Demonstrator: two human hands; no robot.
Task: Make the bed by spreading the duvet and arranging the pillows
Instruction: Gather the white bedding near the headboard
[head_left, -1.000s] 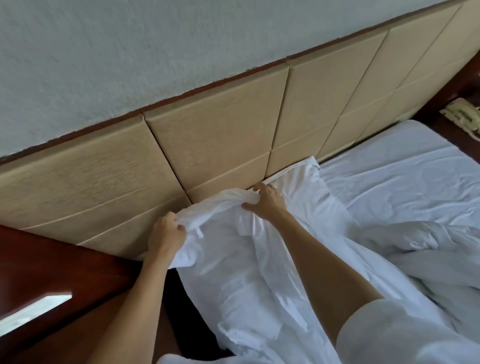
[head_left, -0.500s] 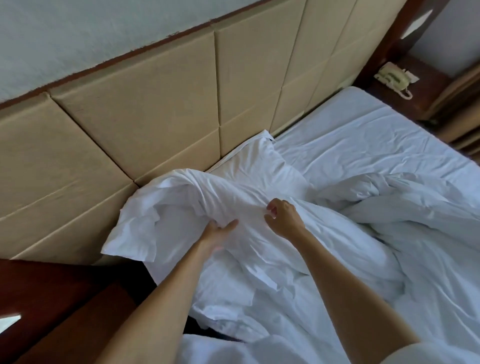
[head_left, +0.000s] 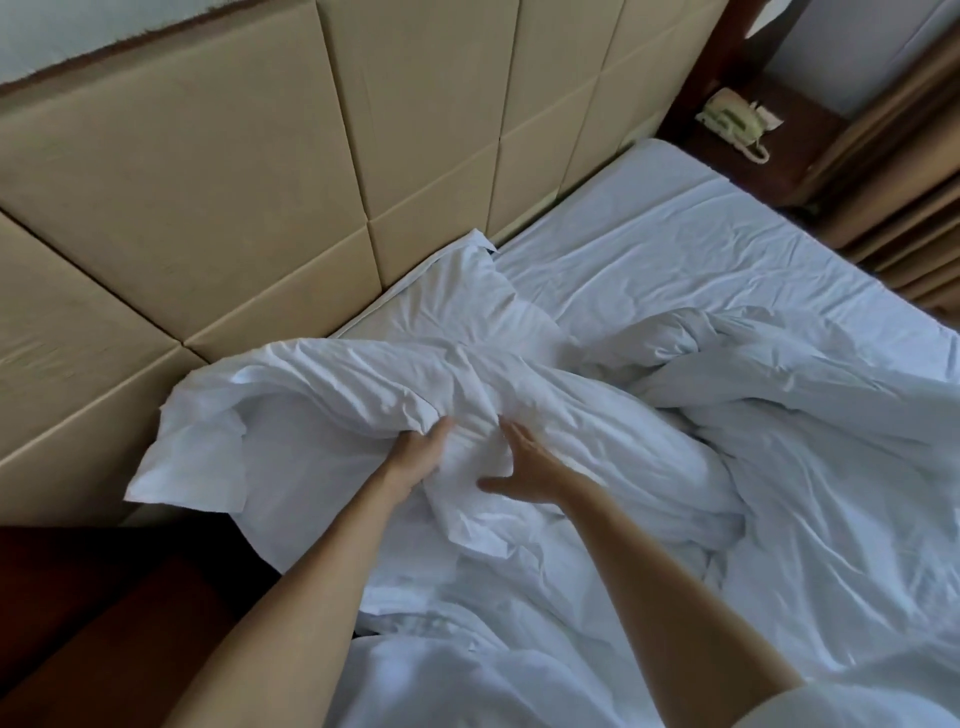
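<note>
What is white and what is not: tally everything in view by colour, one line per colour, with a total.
White: 3, the crumpled white duvet, the white pillow against the headboard, the white fitted sheet.
Beige: 2, the beige padded headboard, the beige corded telephone.
Dark brown: 1, the dark wooden bedside table under the telephone.
Total: 6.

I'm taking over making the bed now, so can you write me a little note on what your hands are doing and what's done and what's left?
Left hand: gripping a bunched fold of the white duvet.
Right hand: open, fingers spread, just over the duvet.
Duvet: crumpled in a heap near the headboard; the bottom sheet beyond is bare.
Pillow: lying against the headboard, partly under the duvet.
Done: nothing finished.
Left: spread the duvet flat, then arrange the pillows.
</note>
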